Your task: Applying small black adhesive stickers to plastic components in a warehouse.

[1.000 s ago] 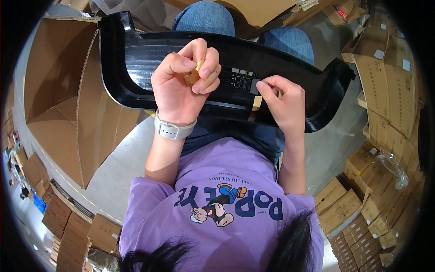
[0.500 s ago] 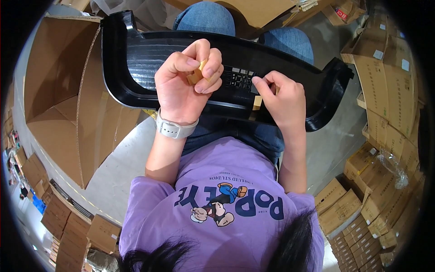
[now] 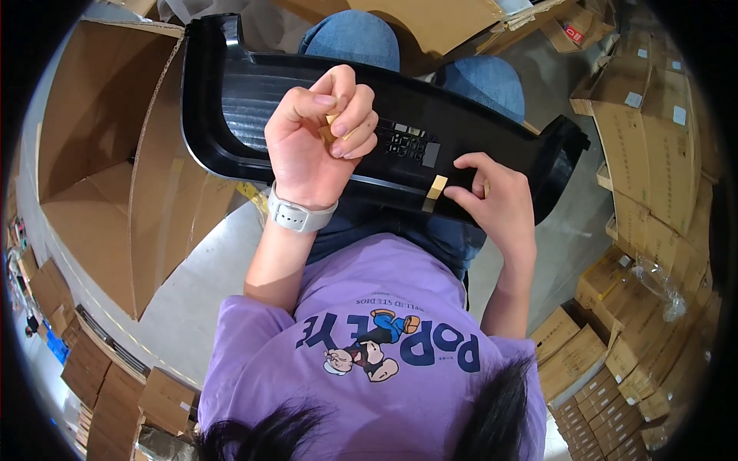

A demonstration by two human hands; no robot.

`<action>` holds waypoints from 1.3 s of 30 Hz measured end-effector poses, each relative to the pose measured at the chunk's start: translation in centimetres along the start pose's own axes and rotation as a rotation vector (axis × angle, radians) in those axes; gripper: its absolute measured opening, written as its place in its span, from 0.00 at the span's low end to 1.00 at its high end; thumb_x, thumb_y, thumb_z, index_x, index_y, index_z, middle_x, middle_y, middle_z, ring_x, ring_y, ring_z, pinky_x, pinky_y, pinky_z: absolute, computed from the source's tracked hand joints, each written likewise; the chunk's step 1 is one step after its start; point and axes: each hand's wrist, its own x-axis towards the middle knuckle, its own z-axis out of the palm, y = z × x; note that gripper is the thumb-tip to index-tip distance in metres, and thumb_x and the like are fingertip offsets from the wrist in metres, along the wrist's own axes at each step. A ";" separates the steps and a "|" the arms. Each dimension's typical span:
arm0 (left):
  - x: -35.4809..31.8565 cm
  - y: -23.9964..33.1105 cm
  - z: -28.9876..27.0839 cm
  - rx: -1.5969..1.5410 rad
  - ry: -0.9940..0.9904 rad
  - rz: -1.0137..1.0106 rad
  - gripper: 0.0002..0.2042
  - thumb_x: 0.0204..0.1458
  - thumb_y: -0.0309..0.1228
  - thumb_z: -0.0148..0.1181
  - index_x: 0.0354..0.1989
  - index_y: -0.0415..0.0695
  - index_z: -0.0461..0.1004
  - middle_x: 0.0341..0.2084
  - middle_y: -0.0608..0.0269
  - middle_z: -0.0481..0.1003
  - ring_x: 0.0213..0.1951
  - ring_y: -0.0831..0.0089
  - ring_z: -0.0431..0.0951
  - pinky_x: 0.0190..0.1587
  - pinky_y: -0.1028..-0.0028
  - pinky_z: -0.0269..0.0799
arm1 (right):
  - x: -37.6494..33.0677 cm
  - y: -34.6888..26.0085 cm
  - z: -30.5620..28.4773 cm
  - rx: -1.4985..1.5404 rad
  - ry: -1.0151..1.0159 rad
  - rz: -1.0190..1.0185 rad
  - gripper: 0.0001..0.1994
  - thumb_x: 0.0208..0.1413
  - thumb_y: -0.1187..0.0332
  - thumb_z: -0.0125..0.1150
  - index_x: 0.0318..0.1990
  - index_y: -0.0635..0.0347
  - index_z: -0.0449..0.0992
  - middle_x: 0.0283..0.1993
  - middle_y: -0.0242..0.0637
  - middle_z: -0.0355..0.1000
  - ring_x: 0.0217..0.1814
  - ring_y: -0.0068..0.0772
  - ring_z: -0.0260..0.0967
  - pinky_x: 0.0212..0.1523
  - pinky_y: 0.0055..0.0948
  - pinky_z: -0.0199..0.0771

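Note:
Across my lap lies a long curved black plastic panel (image 3: 261,77) with raised ends. My left hand (image 3: 311,154) is raised over its middle, fingers curled round small yellow-tan strips (image 3: 330,129), perhaps tape, that show partly between them. A similar yellow-tan strip (image 3: 438,187) sits on the panel's near edge. Just right of that strip is my right hand (image 3: 500,196), thumb and forefinger apart, with nothing visible between them. A small dark grey rectangular patch (image 3: 432,154) is on the panel beside a grid of small openings (image 3: 406,141).
An open cardboard box (image 3: 100,138) stands at the left, close to the panel's left end. Cardboard cartons (image 3: 653,154) are stacked along the right, with clear plastic wrap (image 3: 659,288) on some. More cardboard (image 3: 430,23) lies beyond my knees.
My right hand has moved off the grey patch, toward me and to the right, and its fingers have spread. The panel has shifted slightly. My left hand stays nearly in place.

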 end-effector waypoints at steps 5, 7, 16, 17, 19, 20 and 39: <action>1.1 -0.4 0.2 -0.004 0.030 -0.070 0.12 0.54 0.35 0.45 0.19 0.49 0.55 0.10 0.72 0.53 0.11 0.80 0.50 0.15 0.80 0.46 | 0.2 -0.3 1.6 0.097 0.007 -0.075 0.15 0.34 0.74 0.70 0.33 0.57 0.72 0.16 0.31 0.59 0.16 0.25 0.57 0.20 0.24 0.60; -0.3 0.2 0.1 0.033 0.078 -0.061 0.17 0.57 0.40 0.42 0.17 0.50 0.55 0.07 0.74 0.49 0.09 0.81 0.48 0.13 0.80 0.44 | 0.4 -1.3 2.0 0.078 -0.032 -0.104 0.13 0.36 0.73 0.68 0.31 0.56 0.71 0.17 0.32 0.63 0.18 0.29 0.62 0.20 0.27 0.62; 0.0 -0.8 0.9 0.145 0.134 -0.031 0.15 0.58 0.37 0.44 0.20 0.46 0.59 0.08 0.74 0.51 0.10 0.83 0.48 0.14 0.81 0.43 | -0.6 -0.4 1.7 0.331 -0.011 -0.097 0.09 0.38 0.77 0.65 0.24 0.60 0.68 0.25 0.34 0.65 0.19 0.31 0.62 0.22 0.27 0.62; -0.1 -1.0 1.0 0.254 0.133 -0.028 0.14 0.58 0.36 0.45 0.20 0.45 0.61 0.08 0.75 0.51 0.11 0.84 0.48 0.14 0.82 0.43 | -0.5 0.0 1.7 0.406 0.032 -0.142 0.08 0.40 0.78 0.66 0.25 0.62 0.70 0.26 0.31 0.67 0.20 0.21 0.60 0.23 0.20 0.62; -0.7 -1.0 2.0 0.513 0.130 -0.046 0.13 0.58 0.36 0.46 0.23 0.44 0.63 0.10 0.75 0.51 0.12 0.86 0.48 0.15 0.83 0.43 | -0.3 -0.9 1.2 0.566 0.165 -0.083 0.08 0.41 0.79 0.66 0.26 0.63 0.70 0.27 0.30 0.68 0.22 0.17 0.61 0.25 0.17 0.62; -0.9 -1.5 2.2 0.573 0.129 -0.026 0.11 0.57 0.34 0.49 0.25 0.42 0.67 0.11 0.76 0.55 0.13 0.87 0.49 0.16 0.83 0.43 | -0.2 -1.7 0.8 0.729 0.293 -0.018 0.08 0.43 0.80 0.66 0.27 0.64 0.71 0.27 0.29 0.70 0.24 0.13 0.62 0.26 0.14 0.63; -1.1 -2.8 4.1 1.105 0.119 0.366 0.04 0.50 0.24 0.61 0.30 0.38 0.72 0.13 0.77 0.61 0.19 0.90 0.55 0.20 0.84 0.50 | 1.7 -7.6 0.3 0.471 0.559 -0.390 0.12 0.46 0.84 0.58 0.40 0.66 0.77 0.37 0.41 0.71 0.35 0.31 0.72 0.34 0.23 0.72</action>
